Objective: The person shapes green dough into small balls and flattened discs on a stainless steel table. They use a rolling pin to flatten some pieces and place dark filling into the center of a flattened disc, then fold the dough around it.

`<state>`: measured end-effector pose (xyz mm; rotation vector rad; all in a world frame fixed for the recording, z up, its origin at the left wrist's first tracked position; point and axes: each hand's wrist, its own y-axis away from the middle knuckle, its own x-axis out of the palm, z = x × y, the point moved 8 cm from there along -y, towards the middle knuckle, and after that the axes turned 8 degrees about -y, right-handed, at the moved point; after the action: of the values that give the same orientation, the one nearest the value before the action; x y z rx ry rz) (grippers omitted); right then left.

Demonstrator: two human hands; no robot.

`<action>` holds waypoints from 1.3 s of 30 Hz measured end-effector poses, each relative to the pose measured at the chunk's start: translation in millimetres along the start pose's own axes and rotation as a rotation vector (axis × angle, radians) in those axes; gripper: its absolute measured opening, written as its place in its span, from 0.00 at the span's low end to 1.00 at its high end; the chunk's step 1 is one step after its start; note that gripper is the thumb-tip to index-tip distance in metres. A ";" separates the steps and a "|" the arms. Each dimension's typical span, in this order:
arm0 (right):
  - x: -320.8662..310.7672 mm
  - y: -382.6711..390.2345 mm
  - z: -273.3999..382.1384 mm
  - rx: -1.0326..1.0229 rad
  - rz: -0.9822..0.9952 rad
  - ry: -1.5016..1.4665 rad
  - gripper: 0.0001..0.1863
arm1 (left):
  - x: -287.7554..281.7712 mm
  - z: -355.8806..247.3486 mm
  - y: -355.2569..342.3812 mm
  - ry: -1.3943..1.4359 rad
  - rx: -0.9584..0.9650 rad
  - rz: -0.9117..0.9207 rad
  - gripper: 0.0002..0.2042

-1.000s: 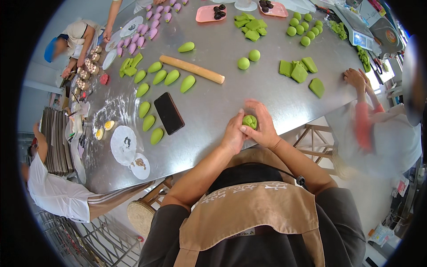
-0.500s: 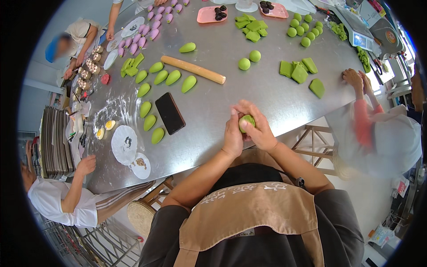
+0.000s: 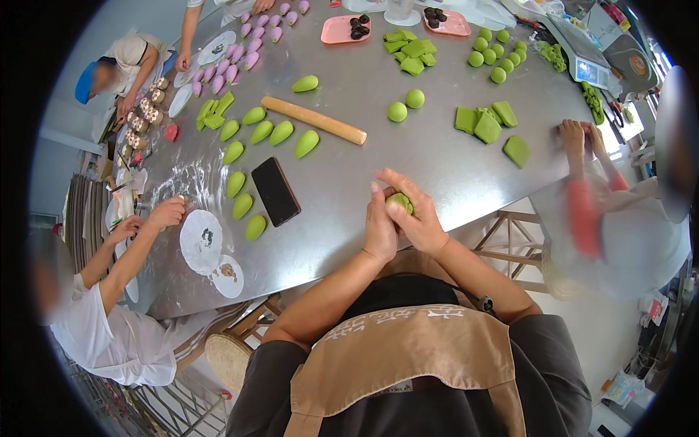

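Close to the table's near edge, my left hand (image 3: 381, 227) and my right hand (image 3: 420, 222) are closed together around a piece of green dough (image 3: 400, 203). Only its top shows between my palms and thumb. Left of my hands lies a dark phone (image 3: 276, 191), with several smooth green mango-shaped dough pieces (image 3: 242, 205) beside it. Beyond them is a wooden rolling pin (image 3: 314, 120). Two round green dough balls (image 3: 397, 111) sit straight ahead, and flat green dough sheets (image 3: 487, 127) lie to their right.
A steel table (image 3: 349, 197) carries more green balls (image 3: 498, 51), pink trays (image 3: 346, 30) with dark lumps, purple shaped pieces (image 3: 253, 60) and a scale (image 3: 590, 71). White paper rounds (image 3: 201, 242) lie near left. Other people sit around; a wooden stool (image 3: 520, 233) stands at right.
My hands have shifted slightly round the dough, and less of it shows. At left a co-worker has reached over the table; the two yellow-and-white egg-like pieces there are no longer visible.
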<state>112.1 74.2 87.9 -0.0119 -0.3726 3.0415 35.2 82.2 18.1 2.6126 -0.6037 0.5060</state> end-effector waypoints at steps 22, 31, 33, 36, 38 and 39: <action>-7.7 7.7 -6.8 -0.163 0.124 0.196 0.21 | 16.9 -19.9 5.6 -0.082 0.075 -0.023 0.39; -2.6 0.9 35.6 -0.302 0.022 0.388 0.20 | 3.6 -16.2 1.5 -0.189 -0.027 0.035 0.39; 0.9 3.3 18.3 -0.266 0.138 0.334 0.22 | 7.8 -10.9 -3.5 -0.098 -0.032 -0.027 0.39; -6.6 4.9 -19.1 -0.111 -0.012 0.091 0.23 | 21.0 -21.2 4.9 0.141 -0.089 -0.023 0.38; -7.8 2.7 -29.6 0.021 -0.079 -0.051 0.22 | 15.9 -19.9 2.2 0.091 0.025 -0.028 0.37; -7.3 0.8 -19.4 0.001 -0.080 0.003 0.22 | 11.4 -16.9 0.2 0.066 0.082 -0.032 0.36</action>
<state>119.6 77.5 68.9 -0.0008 -0.3618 2.9629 40.5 86.0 37.5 2.6660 -0.5304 0.6161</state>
